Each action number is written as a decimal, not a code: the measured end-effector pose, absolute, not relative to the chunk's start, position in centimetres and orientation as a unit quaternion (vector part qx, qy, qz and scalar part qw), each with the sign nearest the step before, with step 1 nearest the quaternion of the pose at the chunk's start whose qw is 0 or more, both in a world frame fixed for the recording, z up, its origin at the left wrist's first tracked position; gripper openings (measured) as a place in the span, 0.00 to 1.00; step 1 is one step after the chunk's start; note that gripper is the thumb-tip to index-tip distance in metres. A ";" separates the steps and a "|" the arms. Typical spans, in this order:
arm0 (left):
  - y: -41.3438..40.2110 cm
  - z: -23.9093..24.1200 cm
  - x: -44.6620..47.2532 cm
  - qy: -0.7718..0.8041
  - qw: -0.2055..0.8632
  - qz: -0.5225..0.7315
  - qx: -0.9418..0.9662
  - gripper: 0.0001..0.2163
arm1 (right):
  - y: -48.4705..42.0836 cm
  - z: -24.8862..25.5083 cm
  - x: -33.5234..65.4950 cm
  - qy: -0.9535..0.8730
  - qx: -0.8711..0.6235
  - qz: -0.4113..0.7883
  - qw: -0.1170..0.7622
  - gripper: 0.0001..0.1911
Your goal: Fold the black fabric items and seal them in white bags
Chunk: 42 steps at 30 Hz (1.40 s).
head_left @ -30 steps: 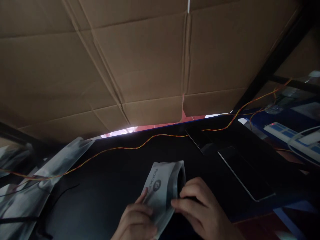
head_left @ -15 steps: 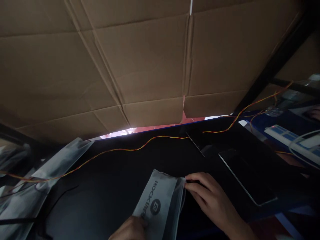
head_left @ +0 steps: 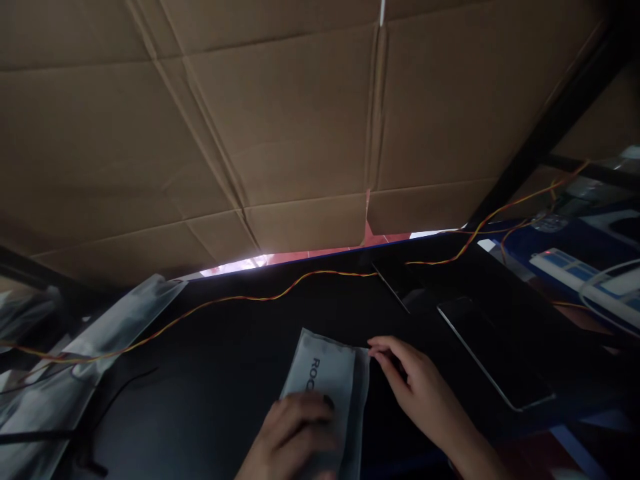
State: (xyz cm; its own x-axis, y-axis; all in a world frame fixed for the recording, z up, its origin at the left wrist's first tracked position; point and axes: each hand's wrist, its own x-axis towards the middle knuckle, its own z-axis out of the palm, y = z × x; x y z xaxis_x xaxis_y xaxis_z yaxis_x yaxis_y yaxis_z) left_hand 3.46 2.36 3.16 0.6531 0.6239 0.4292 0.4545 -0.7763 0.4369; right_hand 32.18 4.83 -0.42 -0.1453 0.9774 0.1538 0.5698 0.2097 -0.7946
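A translucent plastic bag [head_left: 325,370] with dark printed lettering lies on the black tabletop in front of me. My right hand [head_left: 420,393] pinches its far right corner between thumb and fingers. My left hand [head_left: 295,430] rests across the near part of the bag with its fingers stretched out, and they cover most of the print. The left fingers are slightly blurred. What is inside the bag, if anything, I cannot make out. To the right of my right hand lies a dark flat panel with a pale edge [head_left: 493,353], like a phone screen.
Another dark thin panel [head_left: 397,283] lies farther back. A red-yellow twisted wire [head_left: 295,283] crosses the black table [head_left: 200,373]. More plastic bags [head_left: 125,317] lie at left. A power strip [head_left: 580,273] sits at right. Cardboard [head_left: 300,120] stands behind, with a dark frame bar [head_left: 555,127].
My left hand has moved up and right from the bag's left edge onto its printed face, its fingers spreading out. The bag has shifted slightly away from me. My right hand stays at the corner.
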 end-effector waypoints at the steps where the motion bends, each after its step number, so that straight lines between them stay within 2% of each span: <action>1: 2.7 2.9 4.1 0.326 0.093 0.267 0.902 0.12 | 5.0 -0.3 32.1 -0.695 -0.559 0.294 0.343 0.12; 2: 2.9 2.7 4.8 0.349 0.048 0.236 0.906 0.12 | 5.2 -0.2 31.9 -0.693 -0.564 0.294 0.339 0.12; 5: 3.5 1.9 6.1 0.375 -0.012 0.151 0.915 0.30 | 5.8 0.2 31.5 -0.691 -0.577 0.293 0.322 0.11; 8: 3.5 0.8 6.6 0.388 -0.016 0.127 0.913 0.35 | 6.3 0.5 31.0 -0.687 -0.591 0.296 0.302 0.12; 13: 3.0 -0.1 6.5 0.400 -0.031 0.120 0.908 0.35 | 6.8 0.6 30.6 -0.667 -0.623 0.309 0.267 0.10; 18: 2.7 0.1 6.6 0.406 -0.068 0.134 0.901 0.34 | 7.2 0.7 30.9 -0.656 -0.621 0.360 0.233 0.14; 27: 2.5 0.1 7.2 0.432 -0.093 0.135 0.887 0.35 | 6.8 1.9 30.2 -0.627 -0.611 0.422 0.236 0.13; 42: 2.4 0.2 7.0 0.443 -0.026 0.131 0.887 0.34 | 7.5 1.6 29.6 -0.621 -0.635 0.376 0.263 0.13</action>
State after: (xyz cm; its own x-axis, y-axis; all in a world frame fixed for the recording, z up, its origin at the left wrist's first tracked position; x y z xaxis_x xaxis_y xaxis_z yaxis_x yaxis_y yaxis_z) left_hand 7.00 2.40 0.16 0.5734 0.7789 0.2542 0.7923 -0.6061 0.0700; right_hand 29.63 7.53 1.59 -0.0543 0.9872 -0.1498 0.5914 -0.0891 -0.8015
